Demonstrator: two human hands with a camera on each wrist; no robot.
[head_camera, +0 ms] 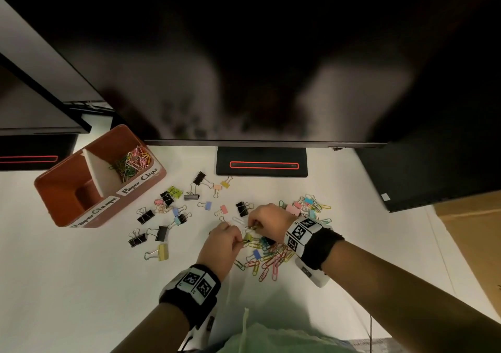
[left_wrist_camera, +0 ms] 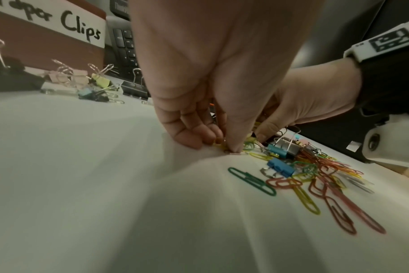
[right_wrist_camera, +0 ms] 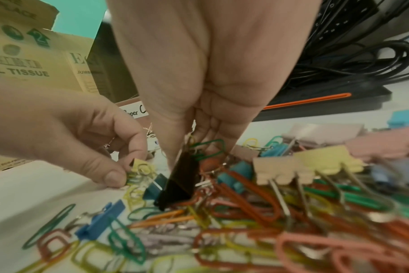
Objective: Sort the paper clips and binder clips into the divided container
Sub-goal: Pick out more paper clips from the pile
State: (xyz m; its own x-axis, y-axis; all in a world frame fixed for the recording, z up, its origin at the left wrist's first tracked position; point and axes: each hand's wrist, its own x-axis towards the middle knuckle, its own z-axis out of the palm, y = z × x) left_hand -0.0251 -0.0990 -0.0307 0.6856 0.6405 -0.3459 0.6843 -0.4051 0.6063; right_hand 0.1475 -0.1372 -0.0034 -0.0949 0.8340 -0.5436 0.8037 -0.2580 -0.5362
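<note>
Left hand: a yellow binder clip is pinched between thumb and fingertips.
Right hand: a black binder clip is pinched and lifted above the clip pile.

Loose coloured wire paper clips lie heaped on the white table, black and pastel metal binder clips scattered beside. The brown plastic divided container (hand-labelled) holds paper clips in one compartment.

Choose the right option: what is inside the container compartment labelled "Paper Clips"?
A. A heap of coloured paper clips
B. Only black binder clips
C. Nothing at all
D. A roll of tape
A: in the head view the paper clips lie in a coloured heap in the far compartment of the container, behind the "Paper Clips" label; no binder clips show there.
</note>
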